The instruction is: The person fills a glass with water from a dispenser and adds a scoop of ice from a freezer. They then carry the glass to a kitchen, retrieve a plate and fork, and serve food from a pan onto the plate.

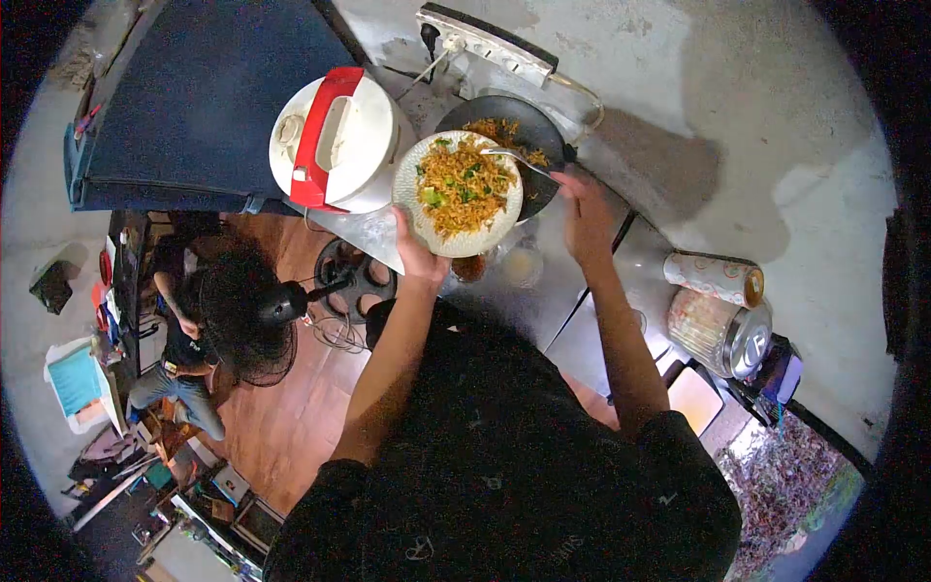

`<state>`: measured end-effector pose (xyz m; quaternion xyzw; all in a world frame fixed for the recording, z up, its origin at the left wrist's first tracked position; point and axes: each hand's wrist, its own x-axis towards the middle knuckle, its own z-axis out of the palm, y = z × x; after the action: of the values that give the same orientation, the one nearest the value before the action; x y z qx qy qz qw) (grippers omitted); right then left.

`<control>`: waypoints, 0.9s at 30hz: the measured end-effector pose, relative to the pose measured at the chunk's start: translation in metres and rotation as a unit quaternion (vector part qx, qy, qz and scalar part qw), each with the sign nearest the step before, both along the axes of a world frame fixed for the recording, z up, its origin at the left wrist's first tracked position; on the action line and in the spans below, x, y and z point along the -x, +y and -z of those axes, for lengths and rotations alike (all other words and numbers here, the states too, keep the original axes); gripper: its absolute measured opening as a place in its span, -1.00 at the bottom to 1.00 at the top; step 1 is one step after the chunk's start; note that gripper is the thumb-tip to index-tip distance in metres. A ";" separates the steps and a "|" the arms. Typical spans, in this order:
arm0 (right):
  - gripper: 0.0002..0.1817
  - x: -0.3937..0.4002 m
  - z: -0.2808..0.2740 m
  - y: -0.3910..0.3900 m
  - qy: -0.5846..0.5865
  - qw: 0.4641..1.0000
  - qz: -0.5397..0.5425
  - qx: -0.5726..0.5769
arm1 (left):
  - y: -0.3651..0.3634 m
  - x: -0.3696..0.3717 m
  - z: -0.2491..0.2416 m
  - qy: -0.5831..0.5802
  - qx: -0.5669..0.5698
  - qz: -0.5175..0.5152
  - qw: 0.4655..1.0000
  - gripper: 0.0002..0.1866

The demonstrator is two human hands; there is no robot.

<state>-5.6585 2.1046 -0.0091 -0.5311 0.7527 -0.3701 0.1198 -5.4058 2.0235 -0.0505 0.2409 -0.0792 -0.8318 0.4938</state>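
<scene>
A white ribbed plate [415,175] heaped with fried rice [462,189] and green bits is held by my left hand [418,254], its thumb over the rim and its fingers mostly hidden beneath. My right hand [585,211] is closed on the handle of a metal utensil [524,163], whose head touches the rice at the plate's upper right edge. Behind and partly under the plate lies a dark pan [539,129] with more rice in it. Left of the plate stands a white rice cooker [364,145] with a red handle.
A power strip [485,44] hangs on the wall. A paper roll [713,278] and a lidded jar [718,332] stand at the right. On the left are a black fan [247,310] and a seated person [179,359]. A small sauce bowl [468,269] sits below the plate.
</scene>
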 end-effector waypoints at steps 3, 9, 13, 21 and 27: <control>-0.67 -0.018 -0.003 -0.001 -0.007 1.000 0.020 -0.004 | -0.001 0.009 0.005 -0.018 0.000 0.001 1.000 -0.20; -0.71 -0.038 -0.011 0.003 -0.102 0.992 0.029 -0.065 | -0.006 0.017 0.017 0.008 0.006 0.003 1.000 -0.19; -0.74 -0.048 -0.009 0.011 -0.179 0.981 0.039 -0.060 | -0.005 0.020 0.017 -0.021 -0.004 -0.014 1.000 -0.19; -0.66 -0.049 0.011 0.001 -0.056 0.997 -0.028 -0.035 | -0.004 0.021 0.014 -0.049 -0.016 -0.019 0.999 -0.15; -0.65 -0.049 0.028 -0.009 -0.004 0.997 -0.007 -0.076 | -0.009 0.018 0.022 -0.055 -0.027 -0.016 0.998 -0.12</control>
<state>-5.6100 2.0953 -0.0373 -0.5243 0.7745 -0.3132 0.1648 -5.4239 2.0147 -0.0723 0.3005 -0.0797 -0.8113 0.4952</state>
